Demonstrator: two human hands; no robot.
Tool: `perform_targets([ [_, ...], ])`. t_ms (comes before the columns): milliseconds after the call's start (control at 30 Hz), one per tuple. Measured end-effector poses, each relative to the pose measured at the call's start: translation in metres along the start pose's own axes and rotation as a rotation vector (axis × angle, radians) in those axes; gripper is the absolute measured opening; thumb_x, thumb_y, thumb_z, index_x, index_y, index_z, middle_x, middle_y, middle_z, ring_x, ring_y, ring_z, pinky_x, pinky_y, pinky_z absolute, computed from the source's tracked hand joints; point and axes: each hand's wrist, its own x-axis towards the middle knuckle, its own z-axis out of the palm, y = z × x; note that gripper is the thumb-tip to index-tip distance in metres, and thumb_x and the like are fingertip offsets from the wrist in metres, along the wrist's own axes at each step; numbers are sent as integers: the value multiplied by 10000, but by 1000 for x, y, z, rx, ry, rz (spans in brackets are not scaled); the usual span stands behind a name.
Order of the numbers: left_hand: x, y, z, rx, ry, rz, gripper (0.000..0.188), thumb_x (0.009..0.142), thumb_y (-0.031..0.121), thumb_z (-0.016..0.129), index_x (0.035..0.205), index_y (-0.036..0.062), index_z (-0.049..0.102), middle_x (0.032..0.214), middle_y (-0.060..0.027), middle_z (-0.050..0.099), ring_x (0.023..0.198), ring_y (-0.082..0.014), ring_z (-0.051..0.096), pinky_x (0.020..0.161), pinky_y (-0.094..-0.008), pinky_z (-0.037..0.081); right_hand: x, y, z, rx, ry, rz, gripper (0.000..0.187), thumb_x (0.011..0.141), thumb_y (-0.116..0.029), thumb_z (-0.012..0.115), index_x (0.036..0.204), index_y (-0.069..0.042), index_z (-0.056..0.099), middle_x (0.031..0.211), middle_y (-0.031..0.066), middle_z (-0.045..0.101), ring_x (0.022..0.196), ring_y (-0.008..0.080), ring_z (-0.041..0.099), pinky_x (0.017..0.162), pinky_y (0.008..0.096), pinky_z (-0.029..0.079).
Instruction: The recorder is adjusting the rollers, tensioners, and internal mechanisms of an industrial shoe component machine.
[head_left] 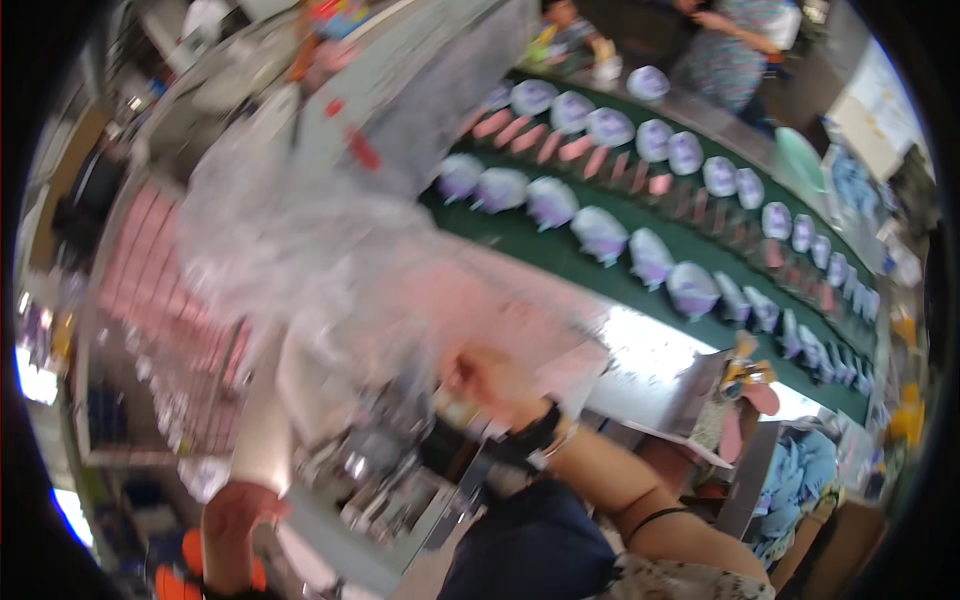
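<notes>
My left hand (240, 515) is at the lower left, beside the lower end of a pale tube-like piece (262, 425). Motion blur hides how its fingers are set. Near the middle, my right hand (495, 388), with a dark band at its wrist, is over the edge of a pink surface (530, 310). Its fingers are smeared too, and I cannot tell whether they hold anything. A heap of clear plastic film (290, 220) spreads out in front of both hands. Below it, between the hands, lie shiny metal parts (370, 450).
A green conveyor belt (530, 240) carries rows of purple-and-white cup-shaped pieces (600, 235) and pink strips (595, 160). A wire rack (160, 245) with pink sheets stands left. Boxes at lower right hold blue cloth pieces (795, 475). Other people (735, 50) are beyond the belt.
</notes>
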Motion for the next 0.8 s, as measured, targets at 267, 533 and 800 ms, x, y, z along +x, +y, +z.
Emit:
perform_targets([
  [267, 45, 100, 63, 664, -77, 931, 188, 744, 63, 748, 924, 57, 698, 908, -63, 663, 831, -252, 630, 710, -371, 493, -51, -63, 104, 144, 7, 174, 283, 1028, -184, 483, 1128, 62, 581, 1056, 125, 645, 978, 213, 645, 958, 359, 524],
  [533, 10, 103, 49, 740, -56, 1177, 293, 720, 95, 679, 1012, 74, 661, 933, -21, 631, 857, -208, 619, 709, -341, 489, -92, -67, 176, 202, -138, 268, 272, 1022, -164, 475, 1157, 55, 565, 1155, 154, 627, 1056, 217, 629, 998, 370, 505],
  [800, -41, 68, 11, 147, 331, 488, 60, 850, 33, 711, 883, 9, 668, 802, -69, 657, 691, -166, 623, 655, -264, 495, -86, -29, 224, 246, -180, 382, 177, 990, -149, 502, 1060, -5, 577, 937, 68, 601, 831, 165, 577, 811, 303, 498],
])
